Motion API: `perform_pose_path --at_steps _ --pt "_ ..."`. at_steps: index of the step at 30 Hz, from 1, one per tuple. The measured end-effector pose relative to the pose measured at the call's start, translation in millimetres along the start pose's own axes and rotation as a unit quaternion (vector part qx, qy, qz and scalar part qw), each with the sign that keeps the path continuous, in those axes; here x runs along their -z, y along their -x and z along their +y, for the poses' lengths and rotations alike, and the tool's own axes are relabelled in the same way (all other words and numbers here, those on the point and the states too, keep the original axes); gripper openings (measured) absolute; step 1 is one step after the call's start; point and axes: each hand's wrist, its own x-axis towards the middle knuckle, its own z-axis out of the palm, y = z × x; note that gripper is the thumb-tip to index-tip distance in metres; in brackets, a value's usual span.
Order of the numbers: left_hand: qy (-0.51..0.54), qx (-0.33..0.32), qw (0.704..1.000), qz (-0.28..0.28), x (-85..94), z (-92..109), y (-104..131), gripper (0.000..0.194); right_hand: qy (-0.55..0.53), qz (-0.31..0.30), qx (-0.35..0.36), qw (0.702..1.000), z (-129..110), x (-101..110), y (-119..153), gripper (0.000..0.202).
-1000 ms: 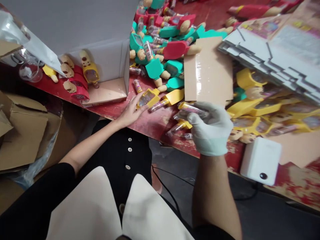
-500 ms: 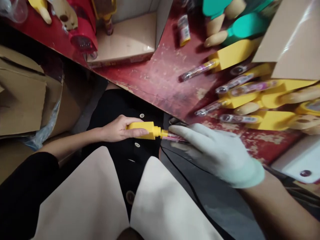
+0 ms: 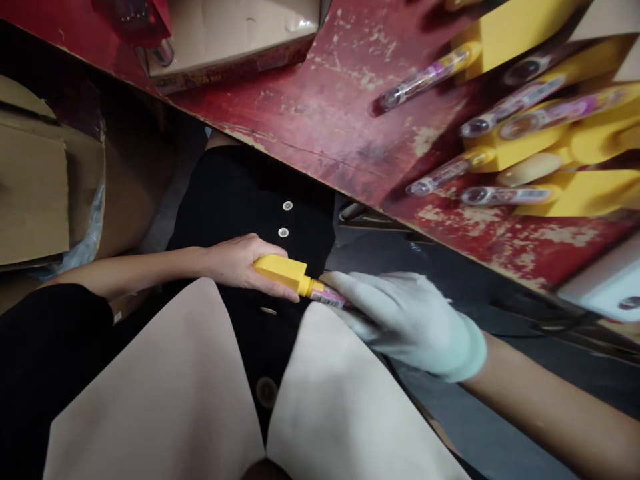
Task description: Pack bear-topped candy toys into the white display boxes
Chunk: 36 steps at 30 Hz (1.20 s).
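Head view: we hold a yellow toy point(image 3: 280, 270) and a tube point(image 3: 327, 295) end to end above our lap.
Our bare left hand point(image 3: 233, 263) grasps the toy's body, thumb on one side and fingers on the other; our gloved right hand point(image 3: 400, 320) grips the tube, hiding its far end. Toy and tube meet in line at the yellow neck, but we cannot tell whether they are locked together. Both are in front of the black garment point(image 3: 225, 193), just off the edge of the worn red table point(image 3: 260, 117). On that table we see more yellow toys point(image 3: 520, 33) with tubes at right, a white device point(image 3: 600, 287) near the edge, and a beige box point(image 3: 240, 37) beside a red toy point(image 3: 137, 27) at upper left. A carton point(image 3: 33, 193) stands below, at far left.
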Motion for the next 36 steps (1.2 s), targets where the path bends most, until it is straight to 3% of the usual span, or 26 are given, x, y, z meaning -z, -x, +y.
perform_pose_path --at_steps 3,6,10,14,17,19,21,24,27,29,31,33,36 --pt "-0.072 -0.006 0.997 0.032 -2.2 -0.6 2.7 0.051 -0.057 0.022 0.013 0.998 -4.8 -1.1 -5.9 0.034" --pt "-0.178 -0.022 0.98 0.09 -5.3 0.7 5.9 0.054 -0.16 0.011 -0.055 0.985 -8.4 -1.6 -11.2 0.029" --pt "-0.313 -0.049 0.936 0.155 -10.8 0.1 8.7 0.059 -0.259 -0.005 -0.146 0.955 -7.9 -1.8 -17.6 0.029" --pt "-0.408 -0.077 0.888 0.197 -10.1 -7.1 8.3 0.064 -0.365 -0.056 -0.254 0.894 -3.6 -6.3 -23.7 0.042" --pt "-0.463 -0.107 0.856 0.202 2.9 -14.6 3.9 0.064 -0.438 -0.071 -0.333 0.832 1.0 -16.6 -24.2 0.051" --pt "-0.472 -0.127 0.845 0.215 15.3 -17.1 -1.2 0.062 -0.437 -0.04 -0.357 0.824 5.1 -25.1 -23.7 0.055" --pt "-0.437 -0.136 0.846 0.274 24.3 -15.6 -7.7 0.064 -0.351 0.043 -0.363 0.862 9.0 -32.9 -24.6 0.056" --pt "-0.288 -0.125 0.865 0.392 21.4 -7.6 -20.4 0.071 -0.113 0.197 -0.33 0.916 10.7 -43.2 -29.6 0.053" --pt "-0.052 -0.124 0.909 0.395 6.7 -1.6 -34.7 0.059 0.007 0.222 -0.243 0.944 8.1 -52.9 -36.6 0.05" --pt "0.102 -0.13 0.922 0.35 1.8 -2.1 -41.3 0.056 -0.009 0.209 -0.204 0.956 7.9 -56.1 -41.4 0.05" --pt "0.191 -0.14 0.922 0.306 3.6 -5.4 -42.1 0.055 -0.076 0.253 -0.208 0.942 11.9 -53.4 -47.3 0.051" --pt "0.21 -0.151 0.932 0.253 9.0 -9.2 -36.2 0.057 -0.194 0.285 -0.217 0.913 19.5 -44.2 -55.9 0.053" --pt "0.152 -0.142 0.961 0.181 17.9 -14.4 -19.5 0.059 -0.339 0.187 -0.187 0.903 31.6 -21.6 -75.5 0.043"
